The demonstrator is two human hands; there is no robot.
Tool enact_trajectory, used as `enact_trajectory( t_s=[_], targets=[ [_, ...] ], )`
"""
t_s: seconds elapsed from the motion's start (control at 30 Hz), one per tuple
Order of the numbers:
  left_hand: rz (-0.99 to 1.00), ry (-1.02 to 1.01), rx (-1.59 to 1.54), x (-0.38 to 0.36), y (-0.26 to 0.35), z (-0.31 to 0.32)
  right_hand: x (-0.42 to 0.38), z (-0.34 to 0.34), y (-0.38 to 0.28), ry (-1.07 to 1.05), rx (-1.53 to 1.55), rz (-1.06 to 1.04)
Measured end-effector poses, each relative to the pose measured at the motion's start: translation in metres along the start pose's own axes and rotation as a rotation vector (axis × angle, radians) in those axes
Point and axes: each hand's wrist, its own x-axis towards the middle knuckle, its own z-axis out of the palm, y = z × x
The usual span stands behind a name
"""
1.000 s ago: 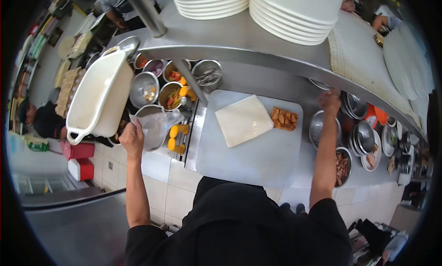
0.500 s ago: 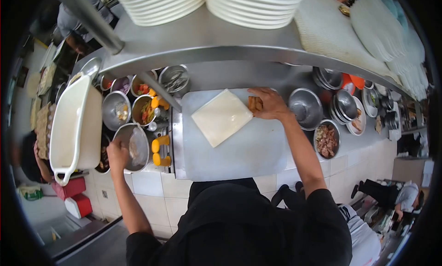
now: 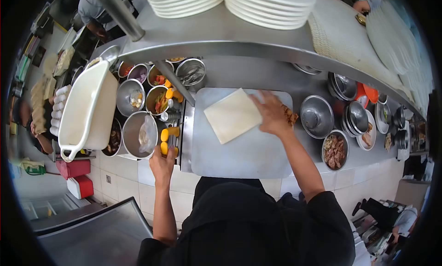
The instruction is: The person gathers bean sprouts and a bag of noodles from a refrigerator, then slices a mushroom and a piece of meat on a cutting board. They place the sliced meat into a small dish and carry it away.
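On the pale cutting board (image 3: 235, 160) lies a square, cream-coloured sheet (image 3: 232, 115), set at an angle. My right hand (image 3: 271, 113) is over the board at the sheet's right edge, its fingers spread and slightly blurred. Brown food (image 3: 290, 115) shows just beyond that hand, partly hidden by it. My left hand (image 3: 163, 164) is closed around the lower of two yellow-topped items (image 3: 164, 148), left of the board. Close by is a metal bowl (image 3: 133, 134) with a clear plastic bag (image 3: 147, 133) in it.
Metal bowls of chopped food (image 3: 158, 100) and a long white tub (image 3: 87, 111) stand at the left. To the right are a steel bowl (image 3: 316, 116) and a bowl of meat (image 3: 335, 151). A steel shelf (image 3: 212, 38) with plates crosses above. Other people are at the edges.
My left hand has moved right, from the metal bowl to the yellow-topped items. My right hand's fingers have spread and come off the brown food, which now sits farther right. The view has shifted.
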Motion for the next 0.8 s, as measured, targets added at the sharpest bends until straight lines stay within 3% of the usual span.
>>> enact_trajectory(
  t_s=[0.07,0.17,0.2,0.3,0.33,0.37,0.4,0.43,0.47,0.5,0.57,0.6,0.67,0.73,0.8],
  targets=[
    [0.069,0.034,0.095,0.008,-0.012,0.012,0.016,0.007,-0.016,-0.082,0.261,-0.128],
    [0.188,0.115,0.148,0.003,-0.012,-0.004,0.067,0.047,-0.021,-0.027,0.414,-0.107],
    [0.186,0.164,-0.092,-0.008,0.002,-0.043,0.079,0.060,-0.021,-0.052,0.476,-0.064],
    [0.353,0.288,-0.092,-0.036,0.049,-0.146,0.072,0.056,-0.031,-0.052,0.391,-0.041],
    [0.222,0.331,-0.096,-0.045,0.038,-0.181,0.067,0.061,-0.032,0.026,0.415,-0.034],
    [0.056,0.296,-0.124,-0.063,0.067,-0.217,0.061,0.066,-0.034,0.016,0.411,-0.020],
    [0.093,0.336,-0.134,-0.071,0.061,-0.249,0.054,0.072,-0.037,0.061,0.411,0.016],
    [0.176,0.412,-0.395,-0.070,0.022,-0.270,0.048,0.076,-0.038,0.108,0.407,0.052],
    [0.124,0.404,-0.309,-0.069,-0.006,-0.309,0.039,0.063,-0.042,0.040,0.414,0.091],
    [0.222,0.537,-0.415,-0.072,0.011,-0.293,0.025,0.064,-0.040,0.031,0.412,0.108],
    [0.058,0.385,-0.223,-0.087,0.026,-0.275,0.006,0.068,-0.051,0.122,0.421,0.207],
    [0.101,0.423,-0.238,-0.095,0.030,-0.242,-0.006,0.069,-0.054,0.177,0.443,0.238],
    [-0.078,0.393,-0.457,-0.100,0.010,-0.192,-0.023,0.089,-0.063,0.260,0.461,0.265],
    [-0.132,0.259,-0.592,-0.110,0.013,-0.148,-0.036,0.102,-0.069,0.340,0.486,0.283],
    [-0.291,0.135,-0.728,-0.123,-0.009,-0.137,-0.040,0.103,-0.073,0.441,0.342,0.304]
  ],
)
